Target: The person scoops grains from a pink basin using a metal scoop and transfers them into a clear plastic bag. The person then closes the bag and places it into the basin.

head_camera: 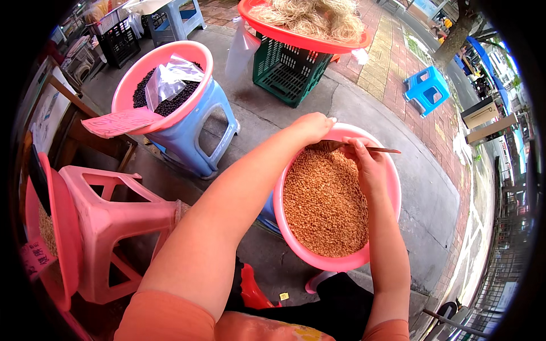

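Observation:
A pink plastic basin (pixel 394 187) stands before me, filled with light brown beans or kernels (pixel 326 204). My right hand (pixel 367 157) pinches a thin dark flat-bladed tool (pixel 384 149) over the basin's far right part. The wide end of this tool lies just above the beans, near the far rim. My left hand (pixel 313 128) is at the far left rim, palm down, with its fingertips near the rim; whether it grips anything is hidden.
Left stands a pink basin (pixel 204 64) of black beans on a blue stool (pixel 196 132). Nearer left are a pink stool (pixel 128 209) and another basin (pixel 64 238). Ahead, a red tray (pixel 290 38) of dried noodles rests on a green crate (pixel 290 68). A blue stool (pixel 428 90) stands right.

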The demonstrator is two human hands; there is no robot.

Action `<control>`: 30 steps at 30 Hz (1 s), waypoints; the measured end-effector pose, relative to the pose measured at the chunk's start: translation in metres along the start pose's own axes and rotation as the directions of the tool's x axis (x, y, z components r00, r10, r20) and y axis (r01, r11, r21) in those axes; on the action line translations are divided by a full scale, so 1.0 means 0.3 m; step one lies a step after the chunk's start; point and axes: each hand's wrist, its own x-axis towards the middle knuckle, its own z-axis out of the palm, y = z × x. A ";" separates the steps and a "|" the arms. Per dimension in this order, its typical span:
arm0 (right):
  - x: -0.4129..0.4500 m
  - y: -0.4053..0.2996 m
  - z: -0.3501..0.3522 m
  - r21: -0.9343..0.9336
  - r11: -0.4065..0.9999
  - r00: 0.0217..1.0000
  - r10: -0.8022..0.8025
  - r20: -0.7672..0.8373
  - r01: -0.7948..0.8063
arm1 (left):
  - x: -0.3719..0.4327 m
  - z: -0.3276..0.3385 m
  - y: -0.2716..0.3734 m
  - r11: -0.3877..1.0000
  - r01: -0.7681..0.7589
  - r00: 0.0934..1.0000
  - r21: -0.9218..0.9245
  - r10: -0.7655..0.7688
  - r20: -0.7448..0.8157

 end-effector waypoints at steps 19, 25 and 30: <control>-0.078 -0.117 -0.011 -0.255 0.952 0.861 -0.019 0.508 0.171 | -0.044 -0.023 0.064 0.957 -0.022 0.999 0.288 0.033 -0.033; -0.096 -0.171 -0.097 -0.178 0.983 0.926 0.025 0.377 0.046 | -0.043 -0.027 0.078 0.949 -0.074 0.997 0.306 0.072 0.016; -0.044 -0.067 -0.063 -0.356 0.920 0.986 -0.166 0.025 0.164 | -0.022 -0.031 0.059 0.958 -0.060 0.998 0.282 0.051 0.041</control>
